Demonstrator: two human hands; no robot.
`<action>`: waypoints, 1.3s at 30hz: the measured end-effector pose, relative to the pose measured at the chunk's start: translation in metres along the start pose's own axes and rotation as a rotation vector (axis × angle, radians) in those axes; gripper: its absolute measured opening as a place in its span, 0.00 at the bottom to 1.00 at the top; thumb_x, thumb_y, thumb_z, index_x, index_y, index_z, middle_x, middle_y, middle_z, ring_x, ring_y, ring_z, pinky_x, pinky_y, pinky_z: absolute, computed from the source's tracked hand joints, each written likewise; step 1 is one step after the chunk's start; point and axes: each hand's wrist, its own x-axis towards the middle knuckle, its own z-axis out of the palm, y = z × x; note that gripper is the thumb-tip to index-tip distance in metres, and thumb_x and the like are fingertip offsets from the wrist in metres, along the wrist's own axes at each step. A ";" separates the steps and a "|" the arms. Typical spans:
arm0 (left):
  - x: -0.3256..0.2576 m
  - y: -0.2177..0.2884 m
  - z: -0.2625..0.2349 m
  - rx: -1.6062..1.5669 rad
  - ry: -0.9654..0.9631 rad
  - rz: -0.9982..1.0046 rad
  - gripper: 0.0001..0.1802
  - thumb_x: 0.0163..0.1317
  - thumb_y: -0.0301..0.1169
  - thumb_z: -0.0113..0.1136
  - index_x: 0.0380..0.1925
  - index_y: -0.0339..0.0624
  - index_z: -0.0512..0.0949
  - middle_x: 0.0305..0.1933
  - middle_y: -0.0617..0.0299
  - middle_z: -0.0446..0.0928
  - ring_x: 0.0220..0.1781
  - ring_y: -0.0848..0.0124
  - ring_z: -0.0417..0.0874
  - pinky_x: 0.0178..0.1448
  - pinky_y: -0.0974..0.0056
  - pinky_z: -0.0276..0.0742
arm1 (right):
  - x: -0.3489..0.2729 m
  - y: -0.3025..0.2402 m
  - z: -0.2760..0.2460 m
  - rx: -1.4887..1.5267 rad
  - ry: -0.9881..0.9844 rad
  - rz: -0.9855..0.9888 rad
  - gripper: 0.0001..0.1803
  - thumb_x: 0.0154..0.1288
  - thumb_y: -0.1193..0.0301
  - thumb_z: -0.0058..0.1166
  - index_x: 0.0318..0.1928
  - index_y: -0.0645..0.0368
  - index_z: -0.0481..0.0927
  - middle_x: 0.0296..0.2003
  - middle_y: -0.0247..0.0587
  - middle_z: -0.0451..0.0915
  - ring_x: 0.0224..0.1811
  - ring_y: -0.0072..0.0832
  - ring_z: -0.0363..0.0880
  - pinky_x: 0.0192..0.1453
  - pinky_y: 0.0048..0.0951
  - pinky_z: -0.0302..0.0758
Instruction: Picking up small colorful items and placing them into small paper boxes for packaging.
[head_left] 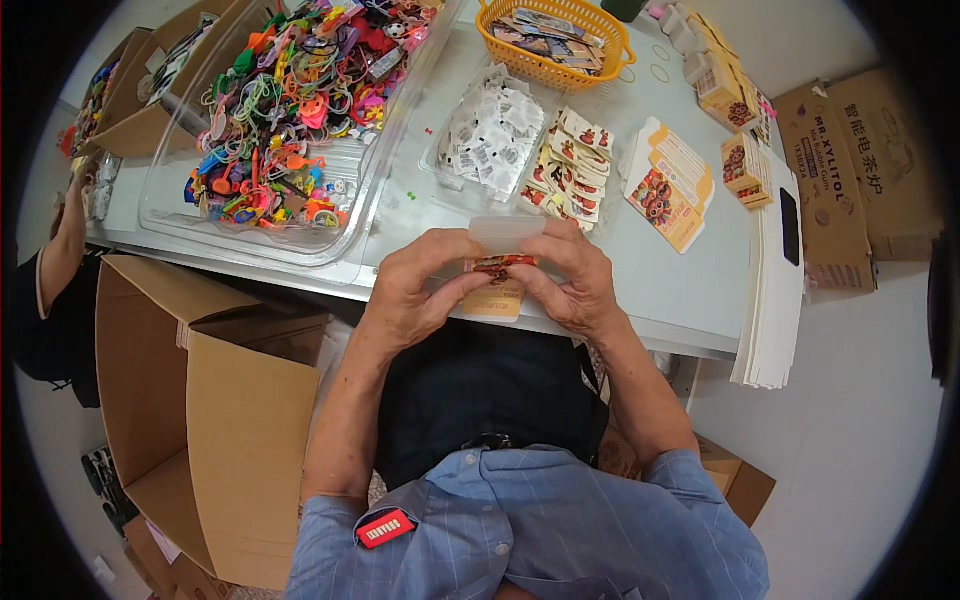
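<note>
Both hands, left hand (412, 292) and right hand (570, 280), fingers clamped on small orange-red packet (498, 283).

An orange basket (556, 42) is being shown at the white table's (690, 290) far edge, many-coloured trinkets (290, 110) in a clear tub (240, 228) near its left corner, and a tan, red-printed card (497, 285) at its near edge.
</note>
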 end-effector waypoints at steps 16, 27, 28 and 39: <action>0.008 0.007 0.001 -0.428 -0.017 -0.289 0.14 0.64 0.20 0.66 0.50 0.39 0.83 0.53 0.55 0.81 0.49 0.72 0.84 0.41 0.71 0.84 | 0.004 -0.011 -0.005 0.310 0.018 0.106 0.19 0.59 0.85 0.66 0.51 0.63 0.83 0.52 0.48 0.81 0.54 0.34 0.80 0.62 0.32 0.75; 0.008 0.018 0.004 -0.353 0.015 -0.325 0.11 0.65 0.22 0.66 0.48 0.39 0.85 0.49 0.58 0.83 0.46 0.75 0.83 0.36 0.73 0.80 | 0.014 -0.033 -0.008 0.316 -0.002 0.349 0.10 0.64 0.81 0.63 0.47 0.67 0.85 0.44 0.45 0.83 0.48 0.29 0.79 0.55 0.29 0.74; 0.008 0.018 0.003 -0.355 0.013 -0.343 0.11 0.65 0.22 0.66 0.47 0.39 0.85 0.49 0.58 0.83 0.46 0.75 0.83 0.36 0.73 0.79 | 0.015 -0.035 -0.008 0.320 0.003 0.374 0.10 0.64 0.81 0.63 0.46 0.67 0.85 0.44 0.45 0.83 0.46 0.29 0.79 0.54 0.29 0.74; 0.008 0.016 -0.002 -0.248 -0.049 -0.226 0.12 0.62 0.21 0.67 0.46 0.42 0.86 0.51 0.57 0.83 0.46 0.74 0.85 0.35 0.73 0.80 | 0.007 -0.026 -0.011 0.189 -0.031 0.156 0.12 0.62 0.81 0.64 0.47 0.63 0.87 0.47 0.47 0.83 0.47 0.30 0.81 0.51 0.27 0.76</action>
